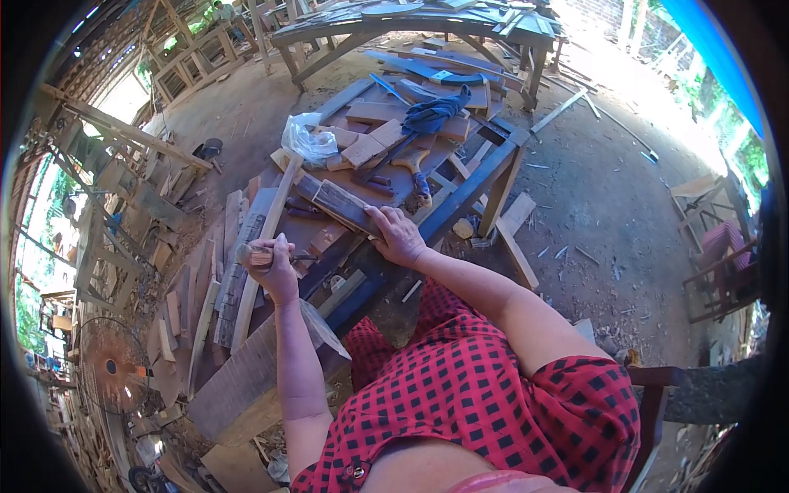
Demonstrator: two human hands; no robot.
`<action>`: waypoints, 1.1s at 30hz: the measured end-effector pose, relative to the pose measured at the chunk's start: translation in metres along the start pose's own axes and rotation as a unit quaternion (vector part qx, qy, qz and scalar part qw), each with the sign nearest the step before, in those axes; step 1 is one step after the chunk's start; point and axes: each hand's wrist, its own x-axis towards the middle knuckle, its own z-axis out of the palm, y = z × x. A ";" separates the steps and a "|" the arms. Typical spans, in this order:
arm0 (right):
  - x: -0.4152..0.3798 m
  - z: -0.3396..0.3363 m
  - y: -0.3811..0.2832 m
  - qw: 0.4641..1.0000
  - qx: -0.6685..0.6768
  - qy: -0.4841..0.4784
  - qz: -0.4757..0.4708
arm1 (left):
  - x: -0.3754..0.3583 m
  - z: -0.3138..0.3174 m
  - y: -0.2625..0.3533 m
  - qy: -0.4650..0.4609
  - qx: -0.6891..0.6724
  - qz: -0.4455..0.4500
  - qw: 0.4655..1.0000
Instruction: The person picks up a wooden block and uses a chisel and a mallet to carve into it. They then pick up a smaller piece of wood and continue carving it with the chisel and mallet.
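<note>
My left hand (278, 275) is closed round the wooden handle of a chisel-like tool (260, 257). A thin dark shaft sticks out of the fist to the right; its tip is hard to make out. My right hand (398, 236) grips the near end of a dark wooden block (341, 204), thumb and fingers over its edge. This block lies slanted across the cluttered workbench (460, 197). Just beyond it are a handsaw's wooden grip (412, 161), a crumpled clear plastic bag (311, 141) and a dark blue cloth (436, 113).
Long wooden strips (246, 287) lie on the bench's left side, near a thick timber beam (255, 370). A second table (411, 18) loaded with boards stands at the back. A round fan (113, 366) is at left. Wood scraps (518, 214) litter the floor at right.
</note>
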 end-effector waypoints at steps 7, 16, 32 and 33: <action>0.000 0.002 0.001 1.000 0.002 0.018 -0.008 | 0.000 0.001 0.003 0.000 0.006 -0.007 1.000; 0.000 0.001 0.000 1.000 0.003 0.017 -0.002 | 0.000 -0.002 -0.004 -0.003 -0.002 -0.020 1.000; -0.001 0.002 0.001 1.000 0.000 0.021 -0.006 | -0.001 0.002 0.004 -0.001 -0.012 -0.009 1.000; -0.001 0.002 0.001 1.000 -0.001 0.021 -0.005 | -0.001 0.002 0.004 -0.002 -0.010 -0.007 1.000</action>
